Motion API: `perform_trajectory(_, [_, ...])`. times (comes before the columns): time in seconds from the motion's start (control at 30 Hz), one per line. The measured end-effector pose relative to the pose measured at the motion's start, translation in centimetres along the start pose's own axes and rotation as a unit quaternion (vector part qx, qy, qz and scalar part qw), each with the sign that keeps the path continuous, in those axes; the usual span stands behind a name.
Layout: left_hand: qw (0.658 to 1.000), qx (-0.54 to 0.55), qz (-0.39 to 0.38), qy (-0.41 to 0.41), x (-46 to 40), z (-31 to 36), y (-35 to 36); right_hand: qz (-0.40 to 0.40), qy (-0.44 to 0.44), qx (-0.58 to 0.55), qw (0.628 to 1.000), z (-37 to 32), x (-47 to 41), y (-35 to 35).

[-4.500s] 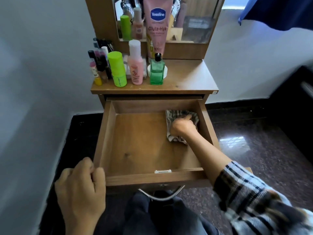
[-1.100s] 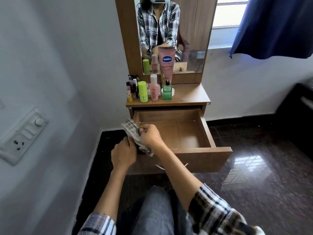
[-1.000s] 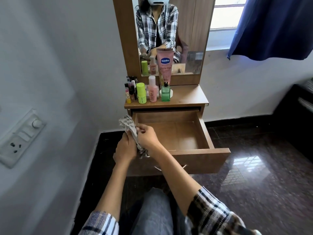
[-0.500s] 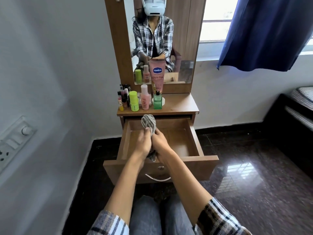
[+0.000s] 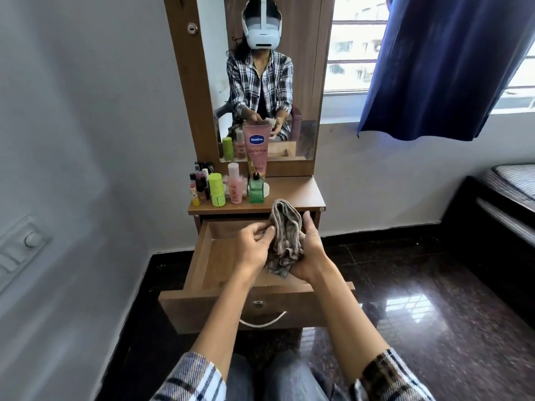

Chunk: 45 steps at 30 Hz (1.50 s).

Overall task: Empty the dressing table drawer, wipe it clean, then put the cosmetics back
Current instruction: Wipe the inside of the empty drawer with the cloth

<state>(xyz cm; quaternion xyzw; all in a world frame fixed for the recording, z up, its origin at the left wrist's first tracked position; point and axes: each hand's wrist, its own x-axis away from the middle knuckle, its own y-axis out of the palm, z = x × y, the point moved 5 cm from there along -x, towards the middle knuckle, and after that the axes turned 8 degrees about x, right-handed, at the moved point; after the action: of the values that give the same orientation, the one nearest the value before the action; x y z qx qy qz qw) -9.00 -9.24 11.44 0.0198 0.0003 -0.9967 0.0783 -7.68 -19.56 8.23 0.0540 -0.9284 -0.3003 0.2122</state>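
The wooden drawer of the dressing table stands pulled out, and what I can see of its inside holds nothing. Above it both hands hold a crumpled grey striped cloth. My left hand pinches the cloth's left edge with thumb and fingers. My right hand cups it from the right and below, fingers curled round it. On the tabletop at the left stand the cosmetics: a lime green stick, a pink bottle, a green glass bottle, a pink Vaseline tube and several small lipsticks.
A mirror rises behind the tabletop. A white wall with a switch plate is close on the left. Dark glossy floor lies to the right, with a bed frame and a blue curtain beyond.
The cloth has come out of the drawer, where my right hand was wiping. Both hands now hold it, and it has moved from the drawer's left side to above its middle.
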Motion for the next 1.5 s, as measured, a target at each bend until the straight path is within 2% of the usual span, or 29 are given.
perform_trajectory(0.17, [0.997, 0.057, 0.05, -0.019, -2.1, -0.8, 0.7, -0.043, -0.01, 0.005, 0.999, -1.1, 0.6, -0.3])
perform_trajectory(0.23, [0.994, 0.041, 0.077, -0.064, -3.0, -1.5, 0.8, -0.045, -0.009, 0.026, 0.999, -1.4, 0.5, -0.4])
perform_trajectory(0.27, [0.99, 0.043, 0.07, -0.117, -3.1, -1.9, 1.0, -0.046, -0.008, 0.033, 0.998, -1.5, 0.3, -0.6])
perform_trajectory(0.3, [0.981, 0.069, 0.041, -0.178, -3.4, -2.5, 1.5, -0.045, -0.007, 0.034, 0.998, -1.7, 0.0, -0.9])
perform_trajectory(0.37, [0.942, 0.158, -0.062, -0.288, -3.6, -3.1, 2.6, -0.038, -0.003, 0.026, 0.999, -2.1, -0.9, -1.5])
perform_trajectory(0.43, [0.92, 0.213, -0.099, -0.314, -3.5, -2.6, 3.3, -0.036, -0.001, 0.038, 0.999, -2.5, -1.8, -2.0])
perform_trajectory(0.5, [0.933, 0.217, -0.066, -0.281, -5.0, -2.8, 3.2, -0.019, -0.018, 0.106, 0.994, -3.4, -2.8, -2.2])
perform_trajectory(0.6, [0.965, 0.172, -0.012, -0.199, -6.9, -3.0, 2.6, 0.075, -0.053, 0.262, 0.961, -4.6, -4.3, -3.8])
perform_trajectory(0.67, [0.977, 0.14, 0.002, -0.162, -7.7, -2.8, 2.6, 0.111, -0.083, 0.287, 0.948, -5.2, -5.2, -4.9])
perform_trajectory(0.8, [0.988, 0.113, 0.019, -0.105, -9.5, -2.9, 2.8, 0.125, -0.096, 0.297, 0.942, -6.4, -6.2, -5.6])
perform_trajectory(0.9, [0.983, 0.145, 0.007, -0.113, -10.4, -3.3, 3.2, 0.135, -0.099, 0.318, 0.933, -7.6, -7.1, -6.3])
perform_trajectory(1.07, [0.947, 0.219, -0.09, -0.215, -10.6, -4.6, 5.0, 0.111, -0.073, 0.267, 0.954, -8.7, -7.7, -6.9])
perform_trajectory(1.17, [0.928, 0.235, -0.122, -0.262, -10.9, -5.9, 5.2, 0.072, -0.087, 0.309, 0.944, -10.4, -8.0, -7.2])
perform_trajectory(1.23, [0.926, 0.256, -0.123, -0.248, -11.3, -6.3, 5.5, 0.051, -0.104, 0.346, 0.931, -12.0, -8.3, -7.6])
perform_trajectory(1.3, [0.939, 0.254, -0.087, -0.216, -11.7, -6.4, 5.9, 0.038, -0.121, 0.384, 0.915, -13.8, -9.1, -7.8])
perform_trajectory(1.4, [0.953, 0.246, -0.04, -0.173, -12.4, -6.3, 7.1, 0.049, -0.122, 0.473, 0.871, -16.3, -11.7, -7.7])
perform_trajectory(1.43, [0.964, 0.22, -0.026, -0.15, -12.6, -6.2, 7.6, 0.055, -0.118, 0.512, 0.849, -16.9, -12.9, -7.6])
perform_trajectory(1.5, [0.985, 0.149, 0.001, -0.089, -13.3, -6.0, 8.6, 0.074, -0.118, 0.61, 0.78, -18.2, -15.4, -7.2])
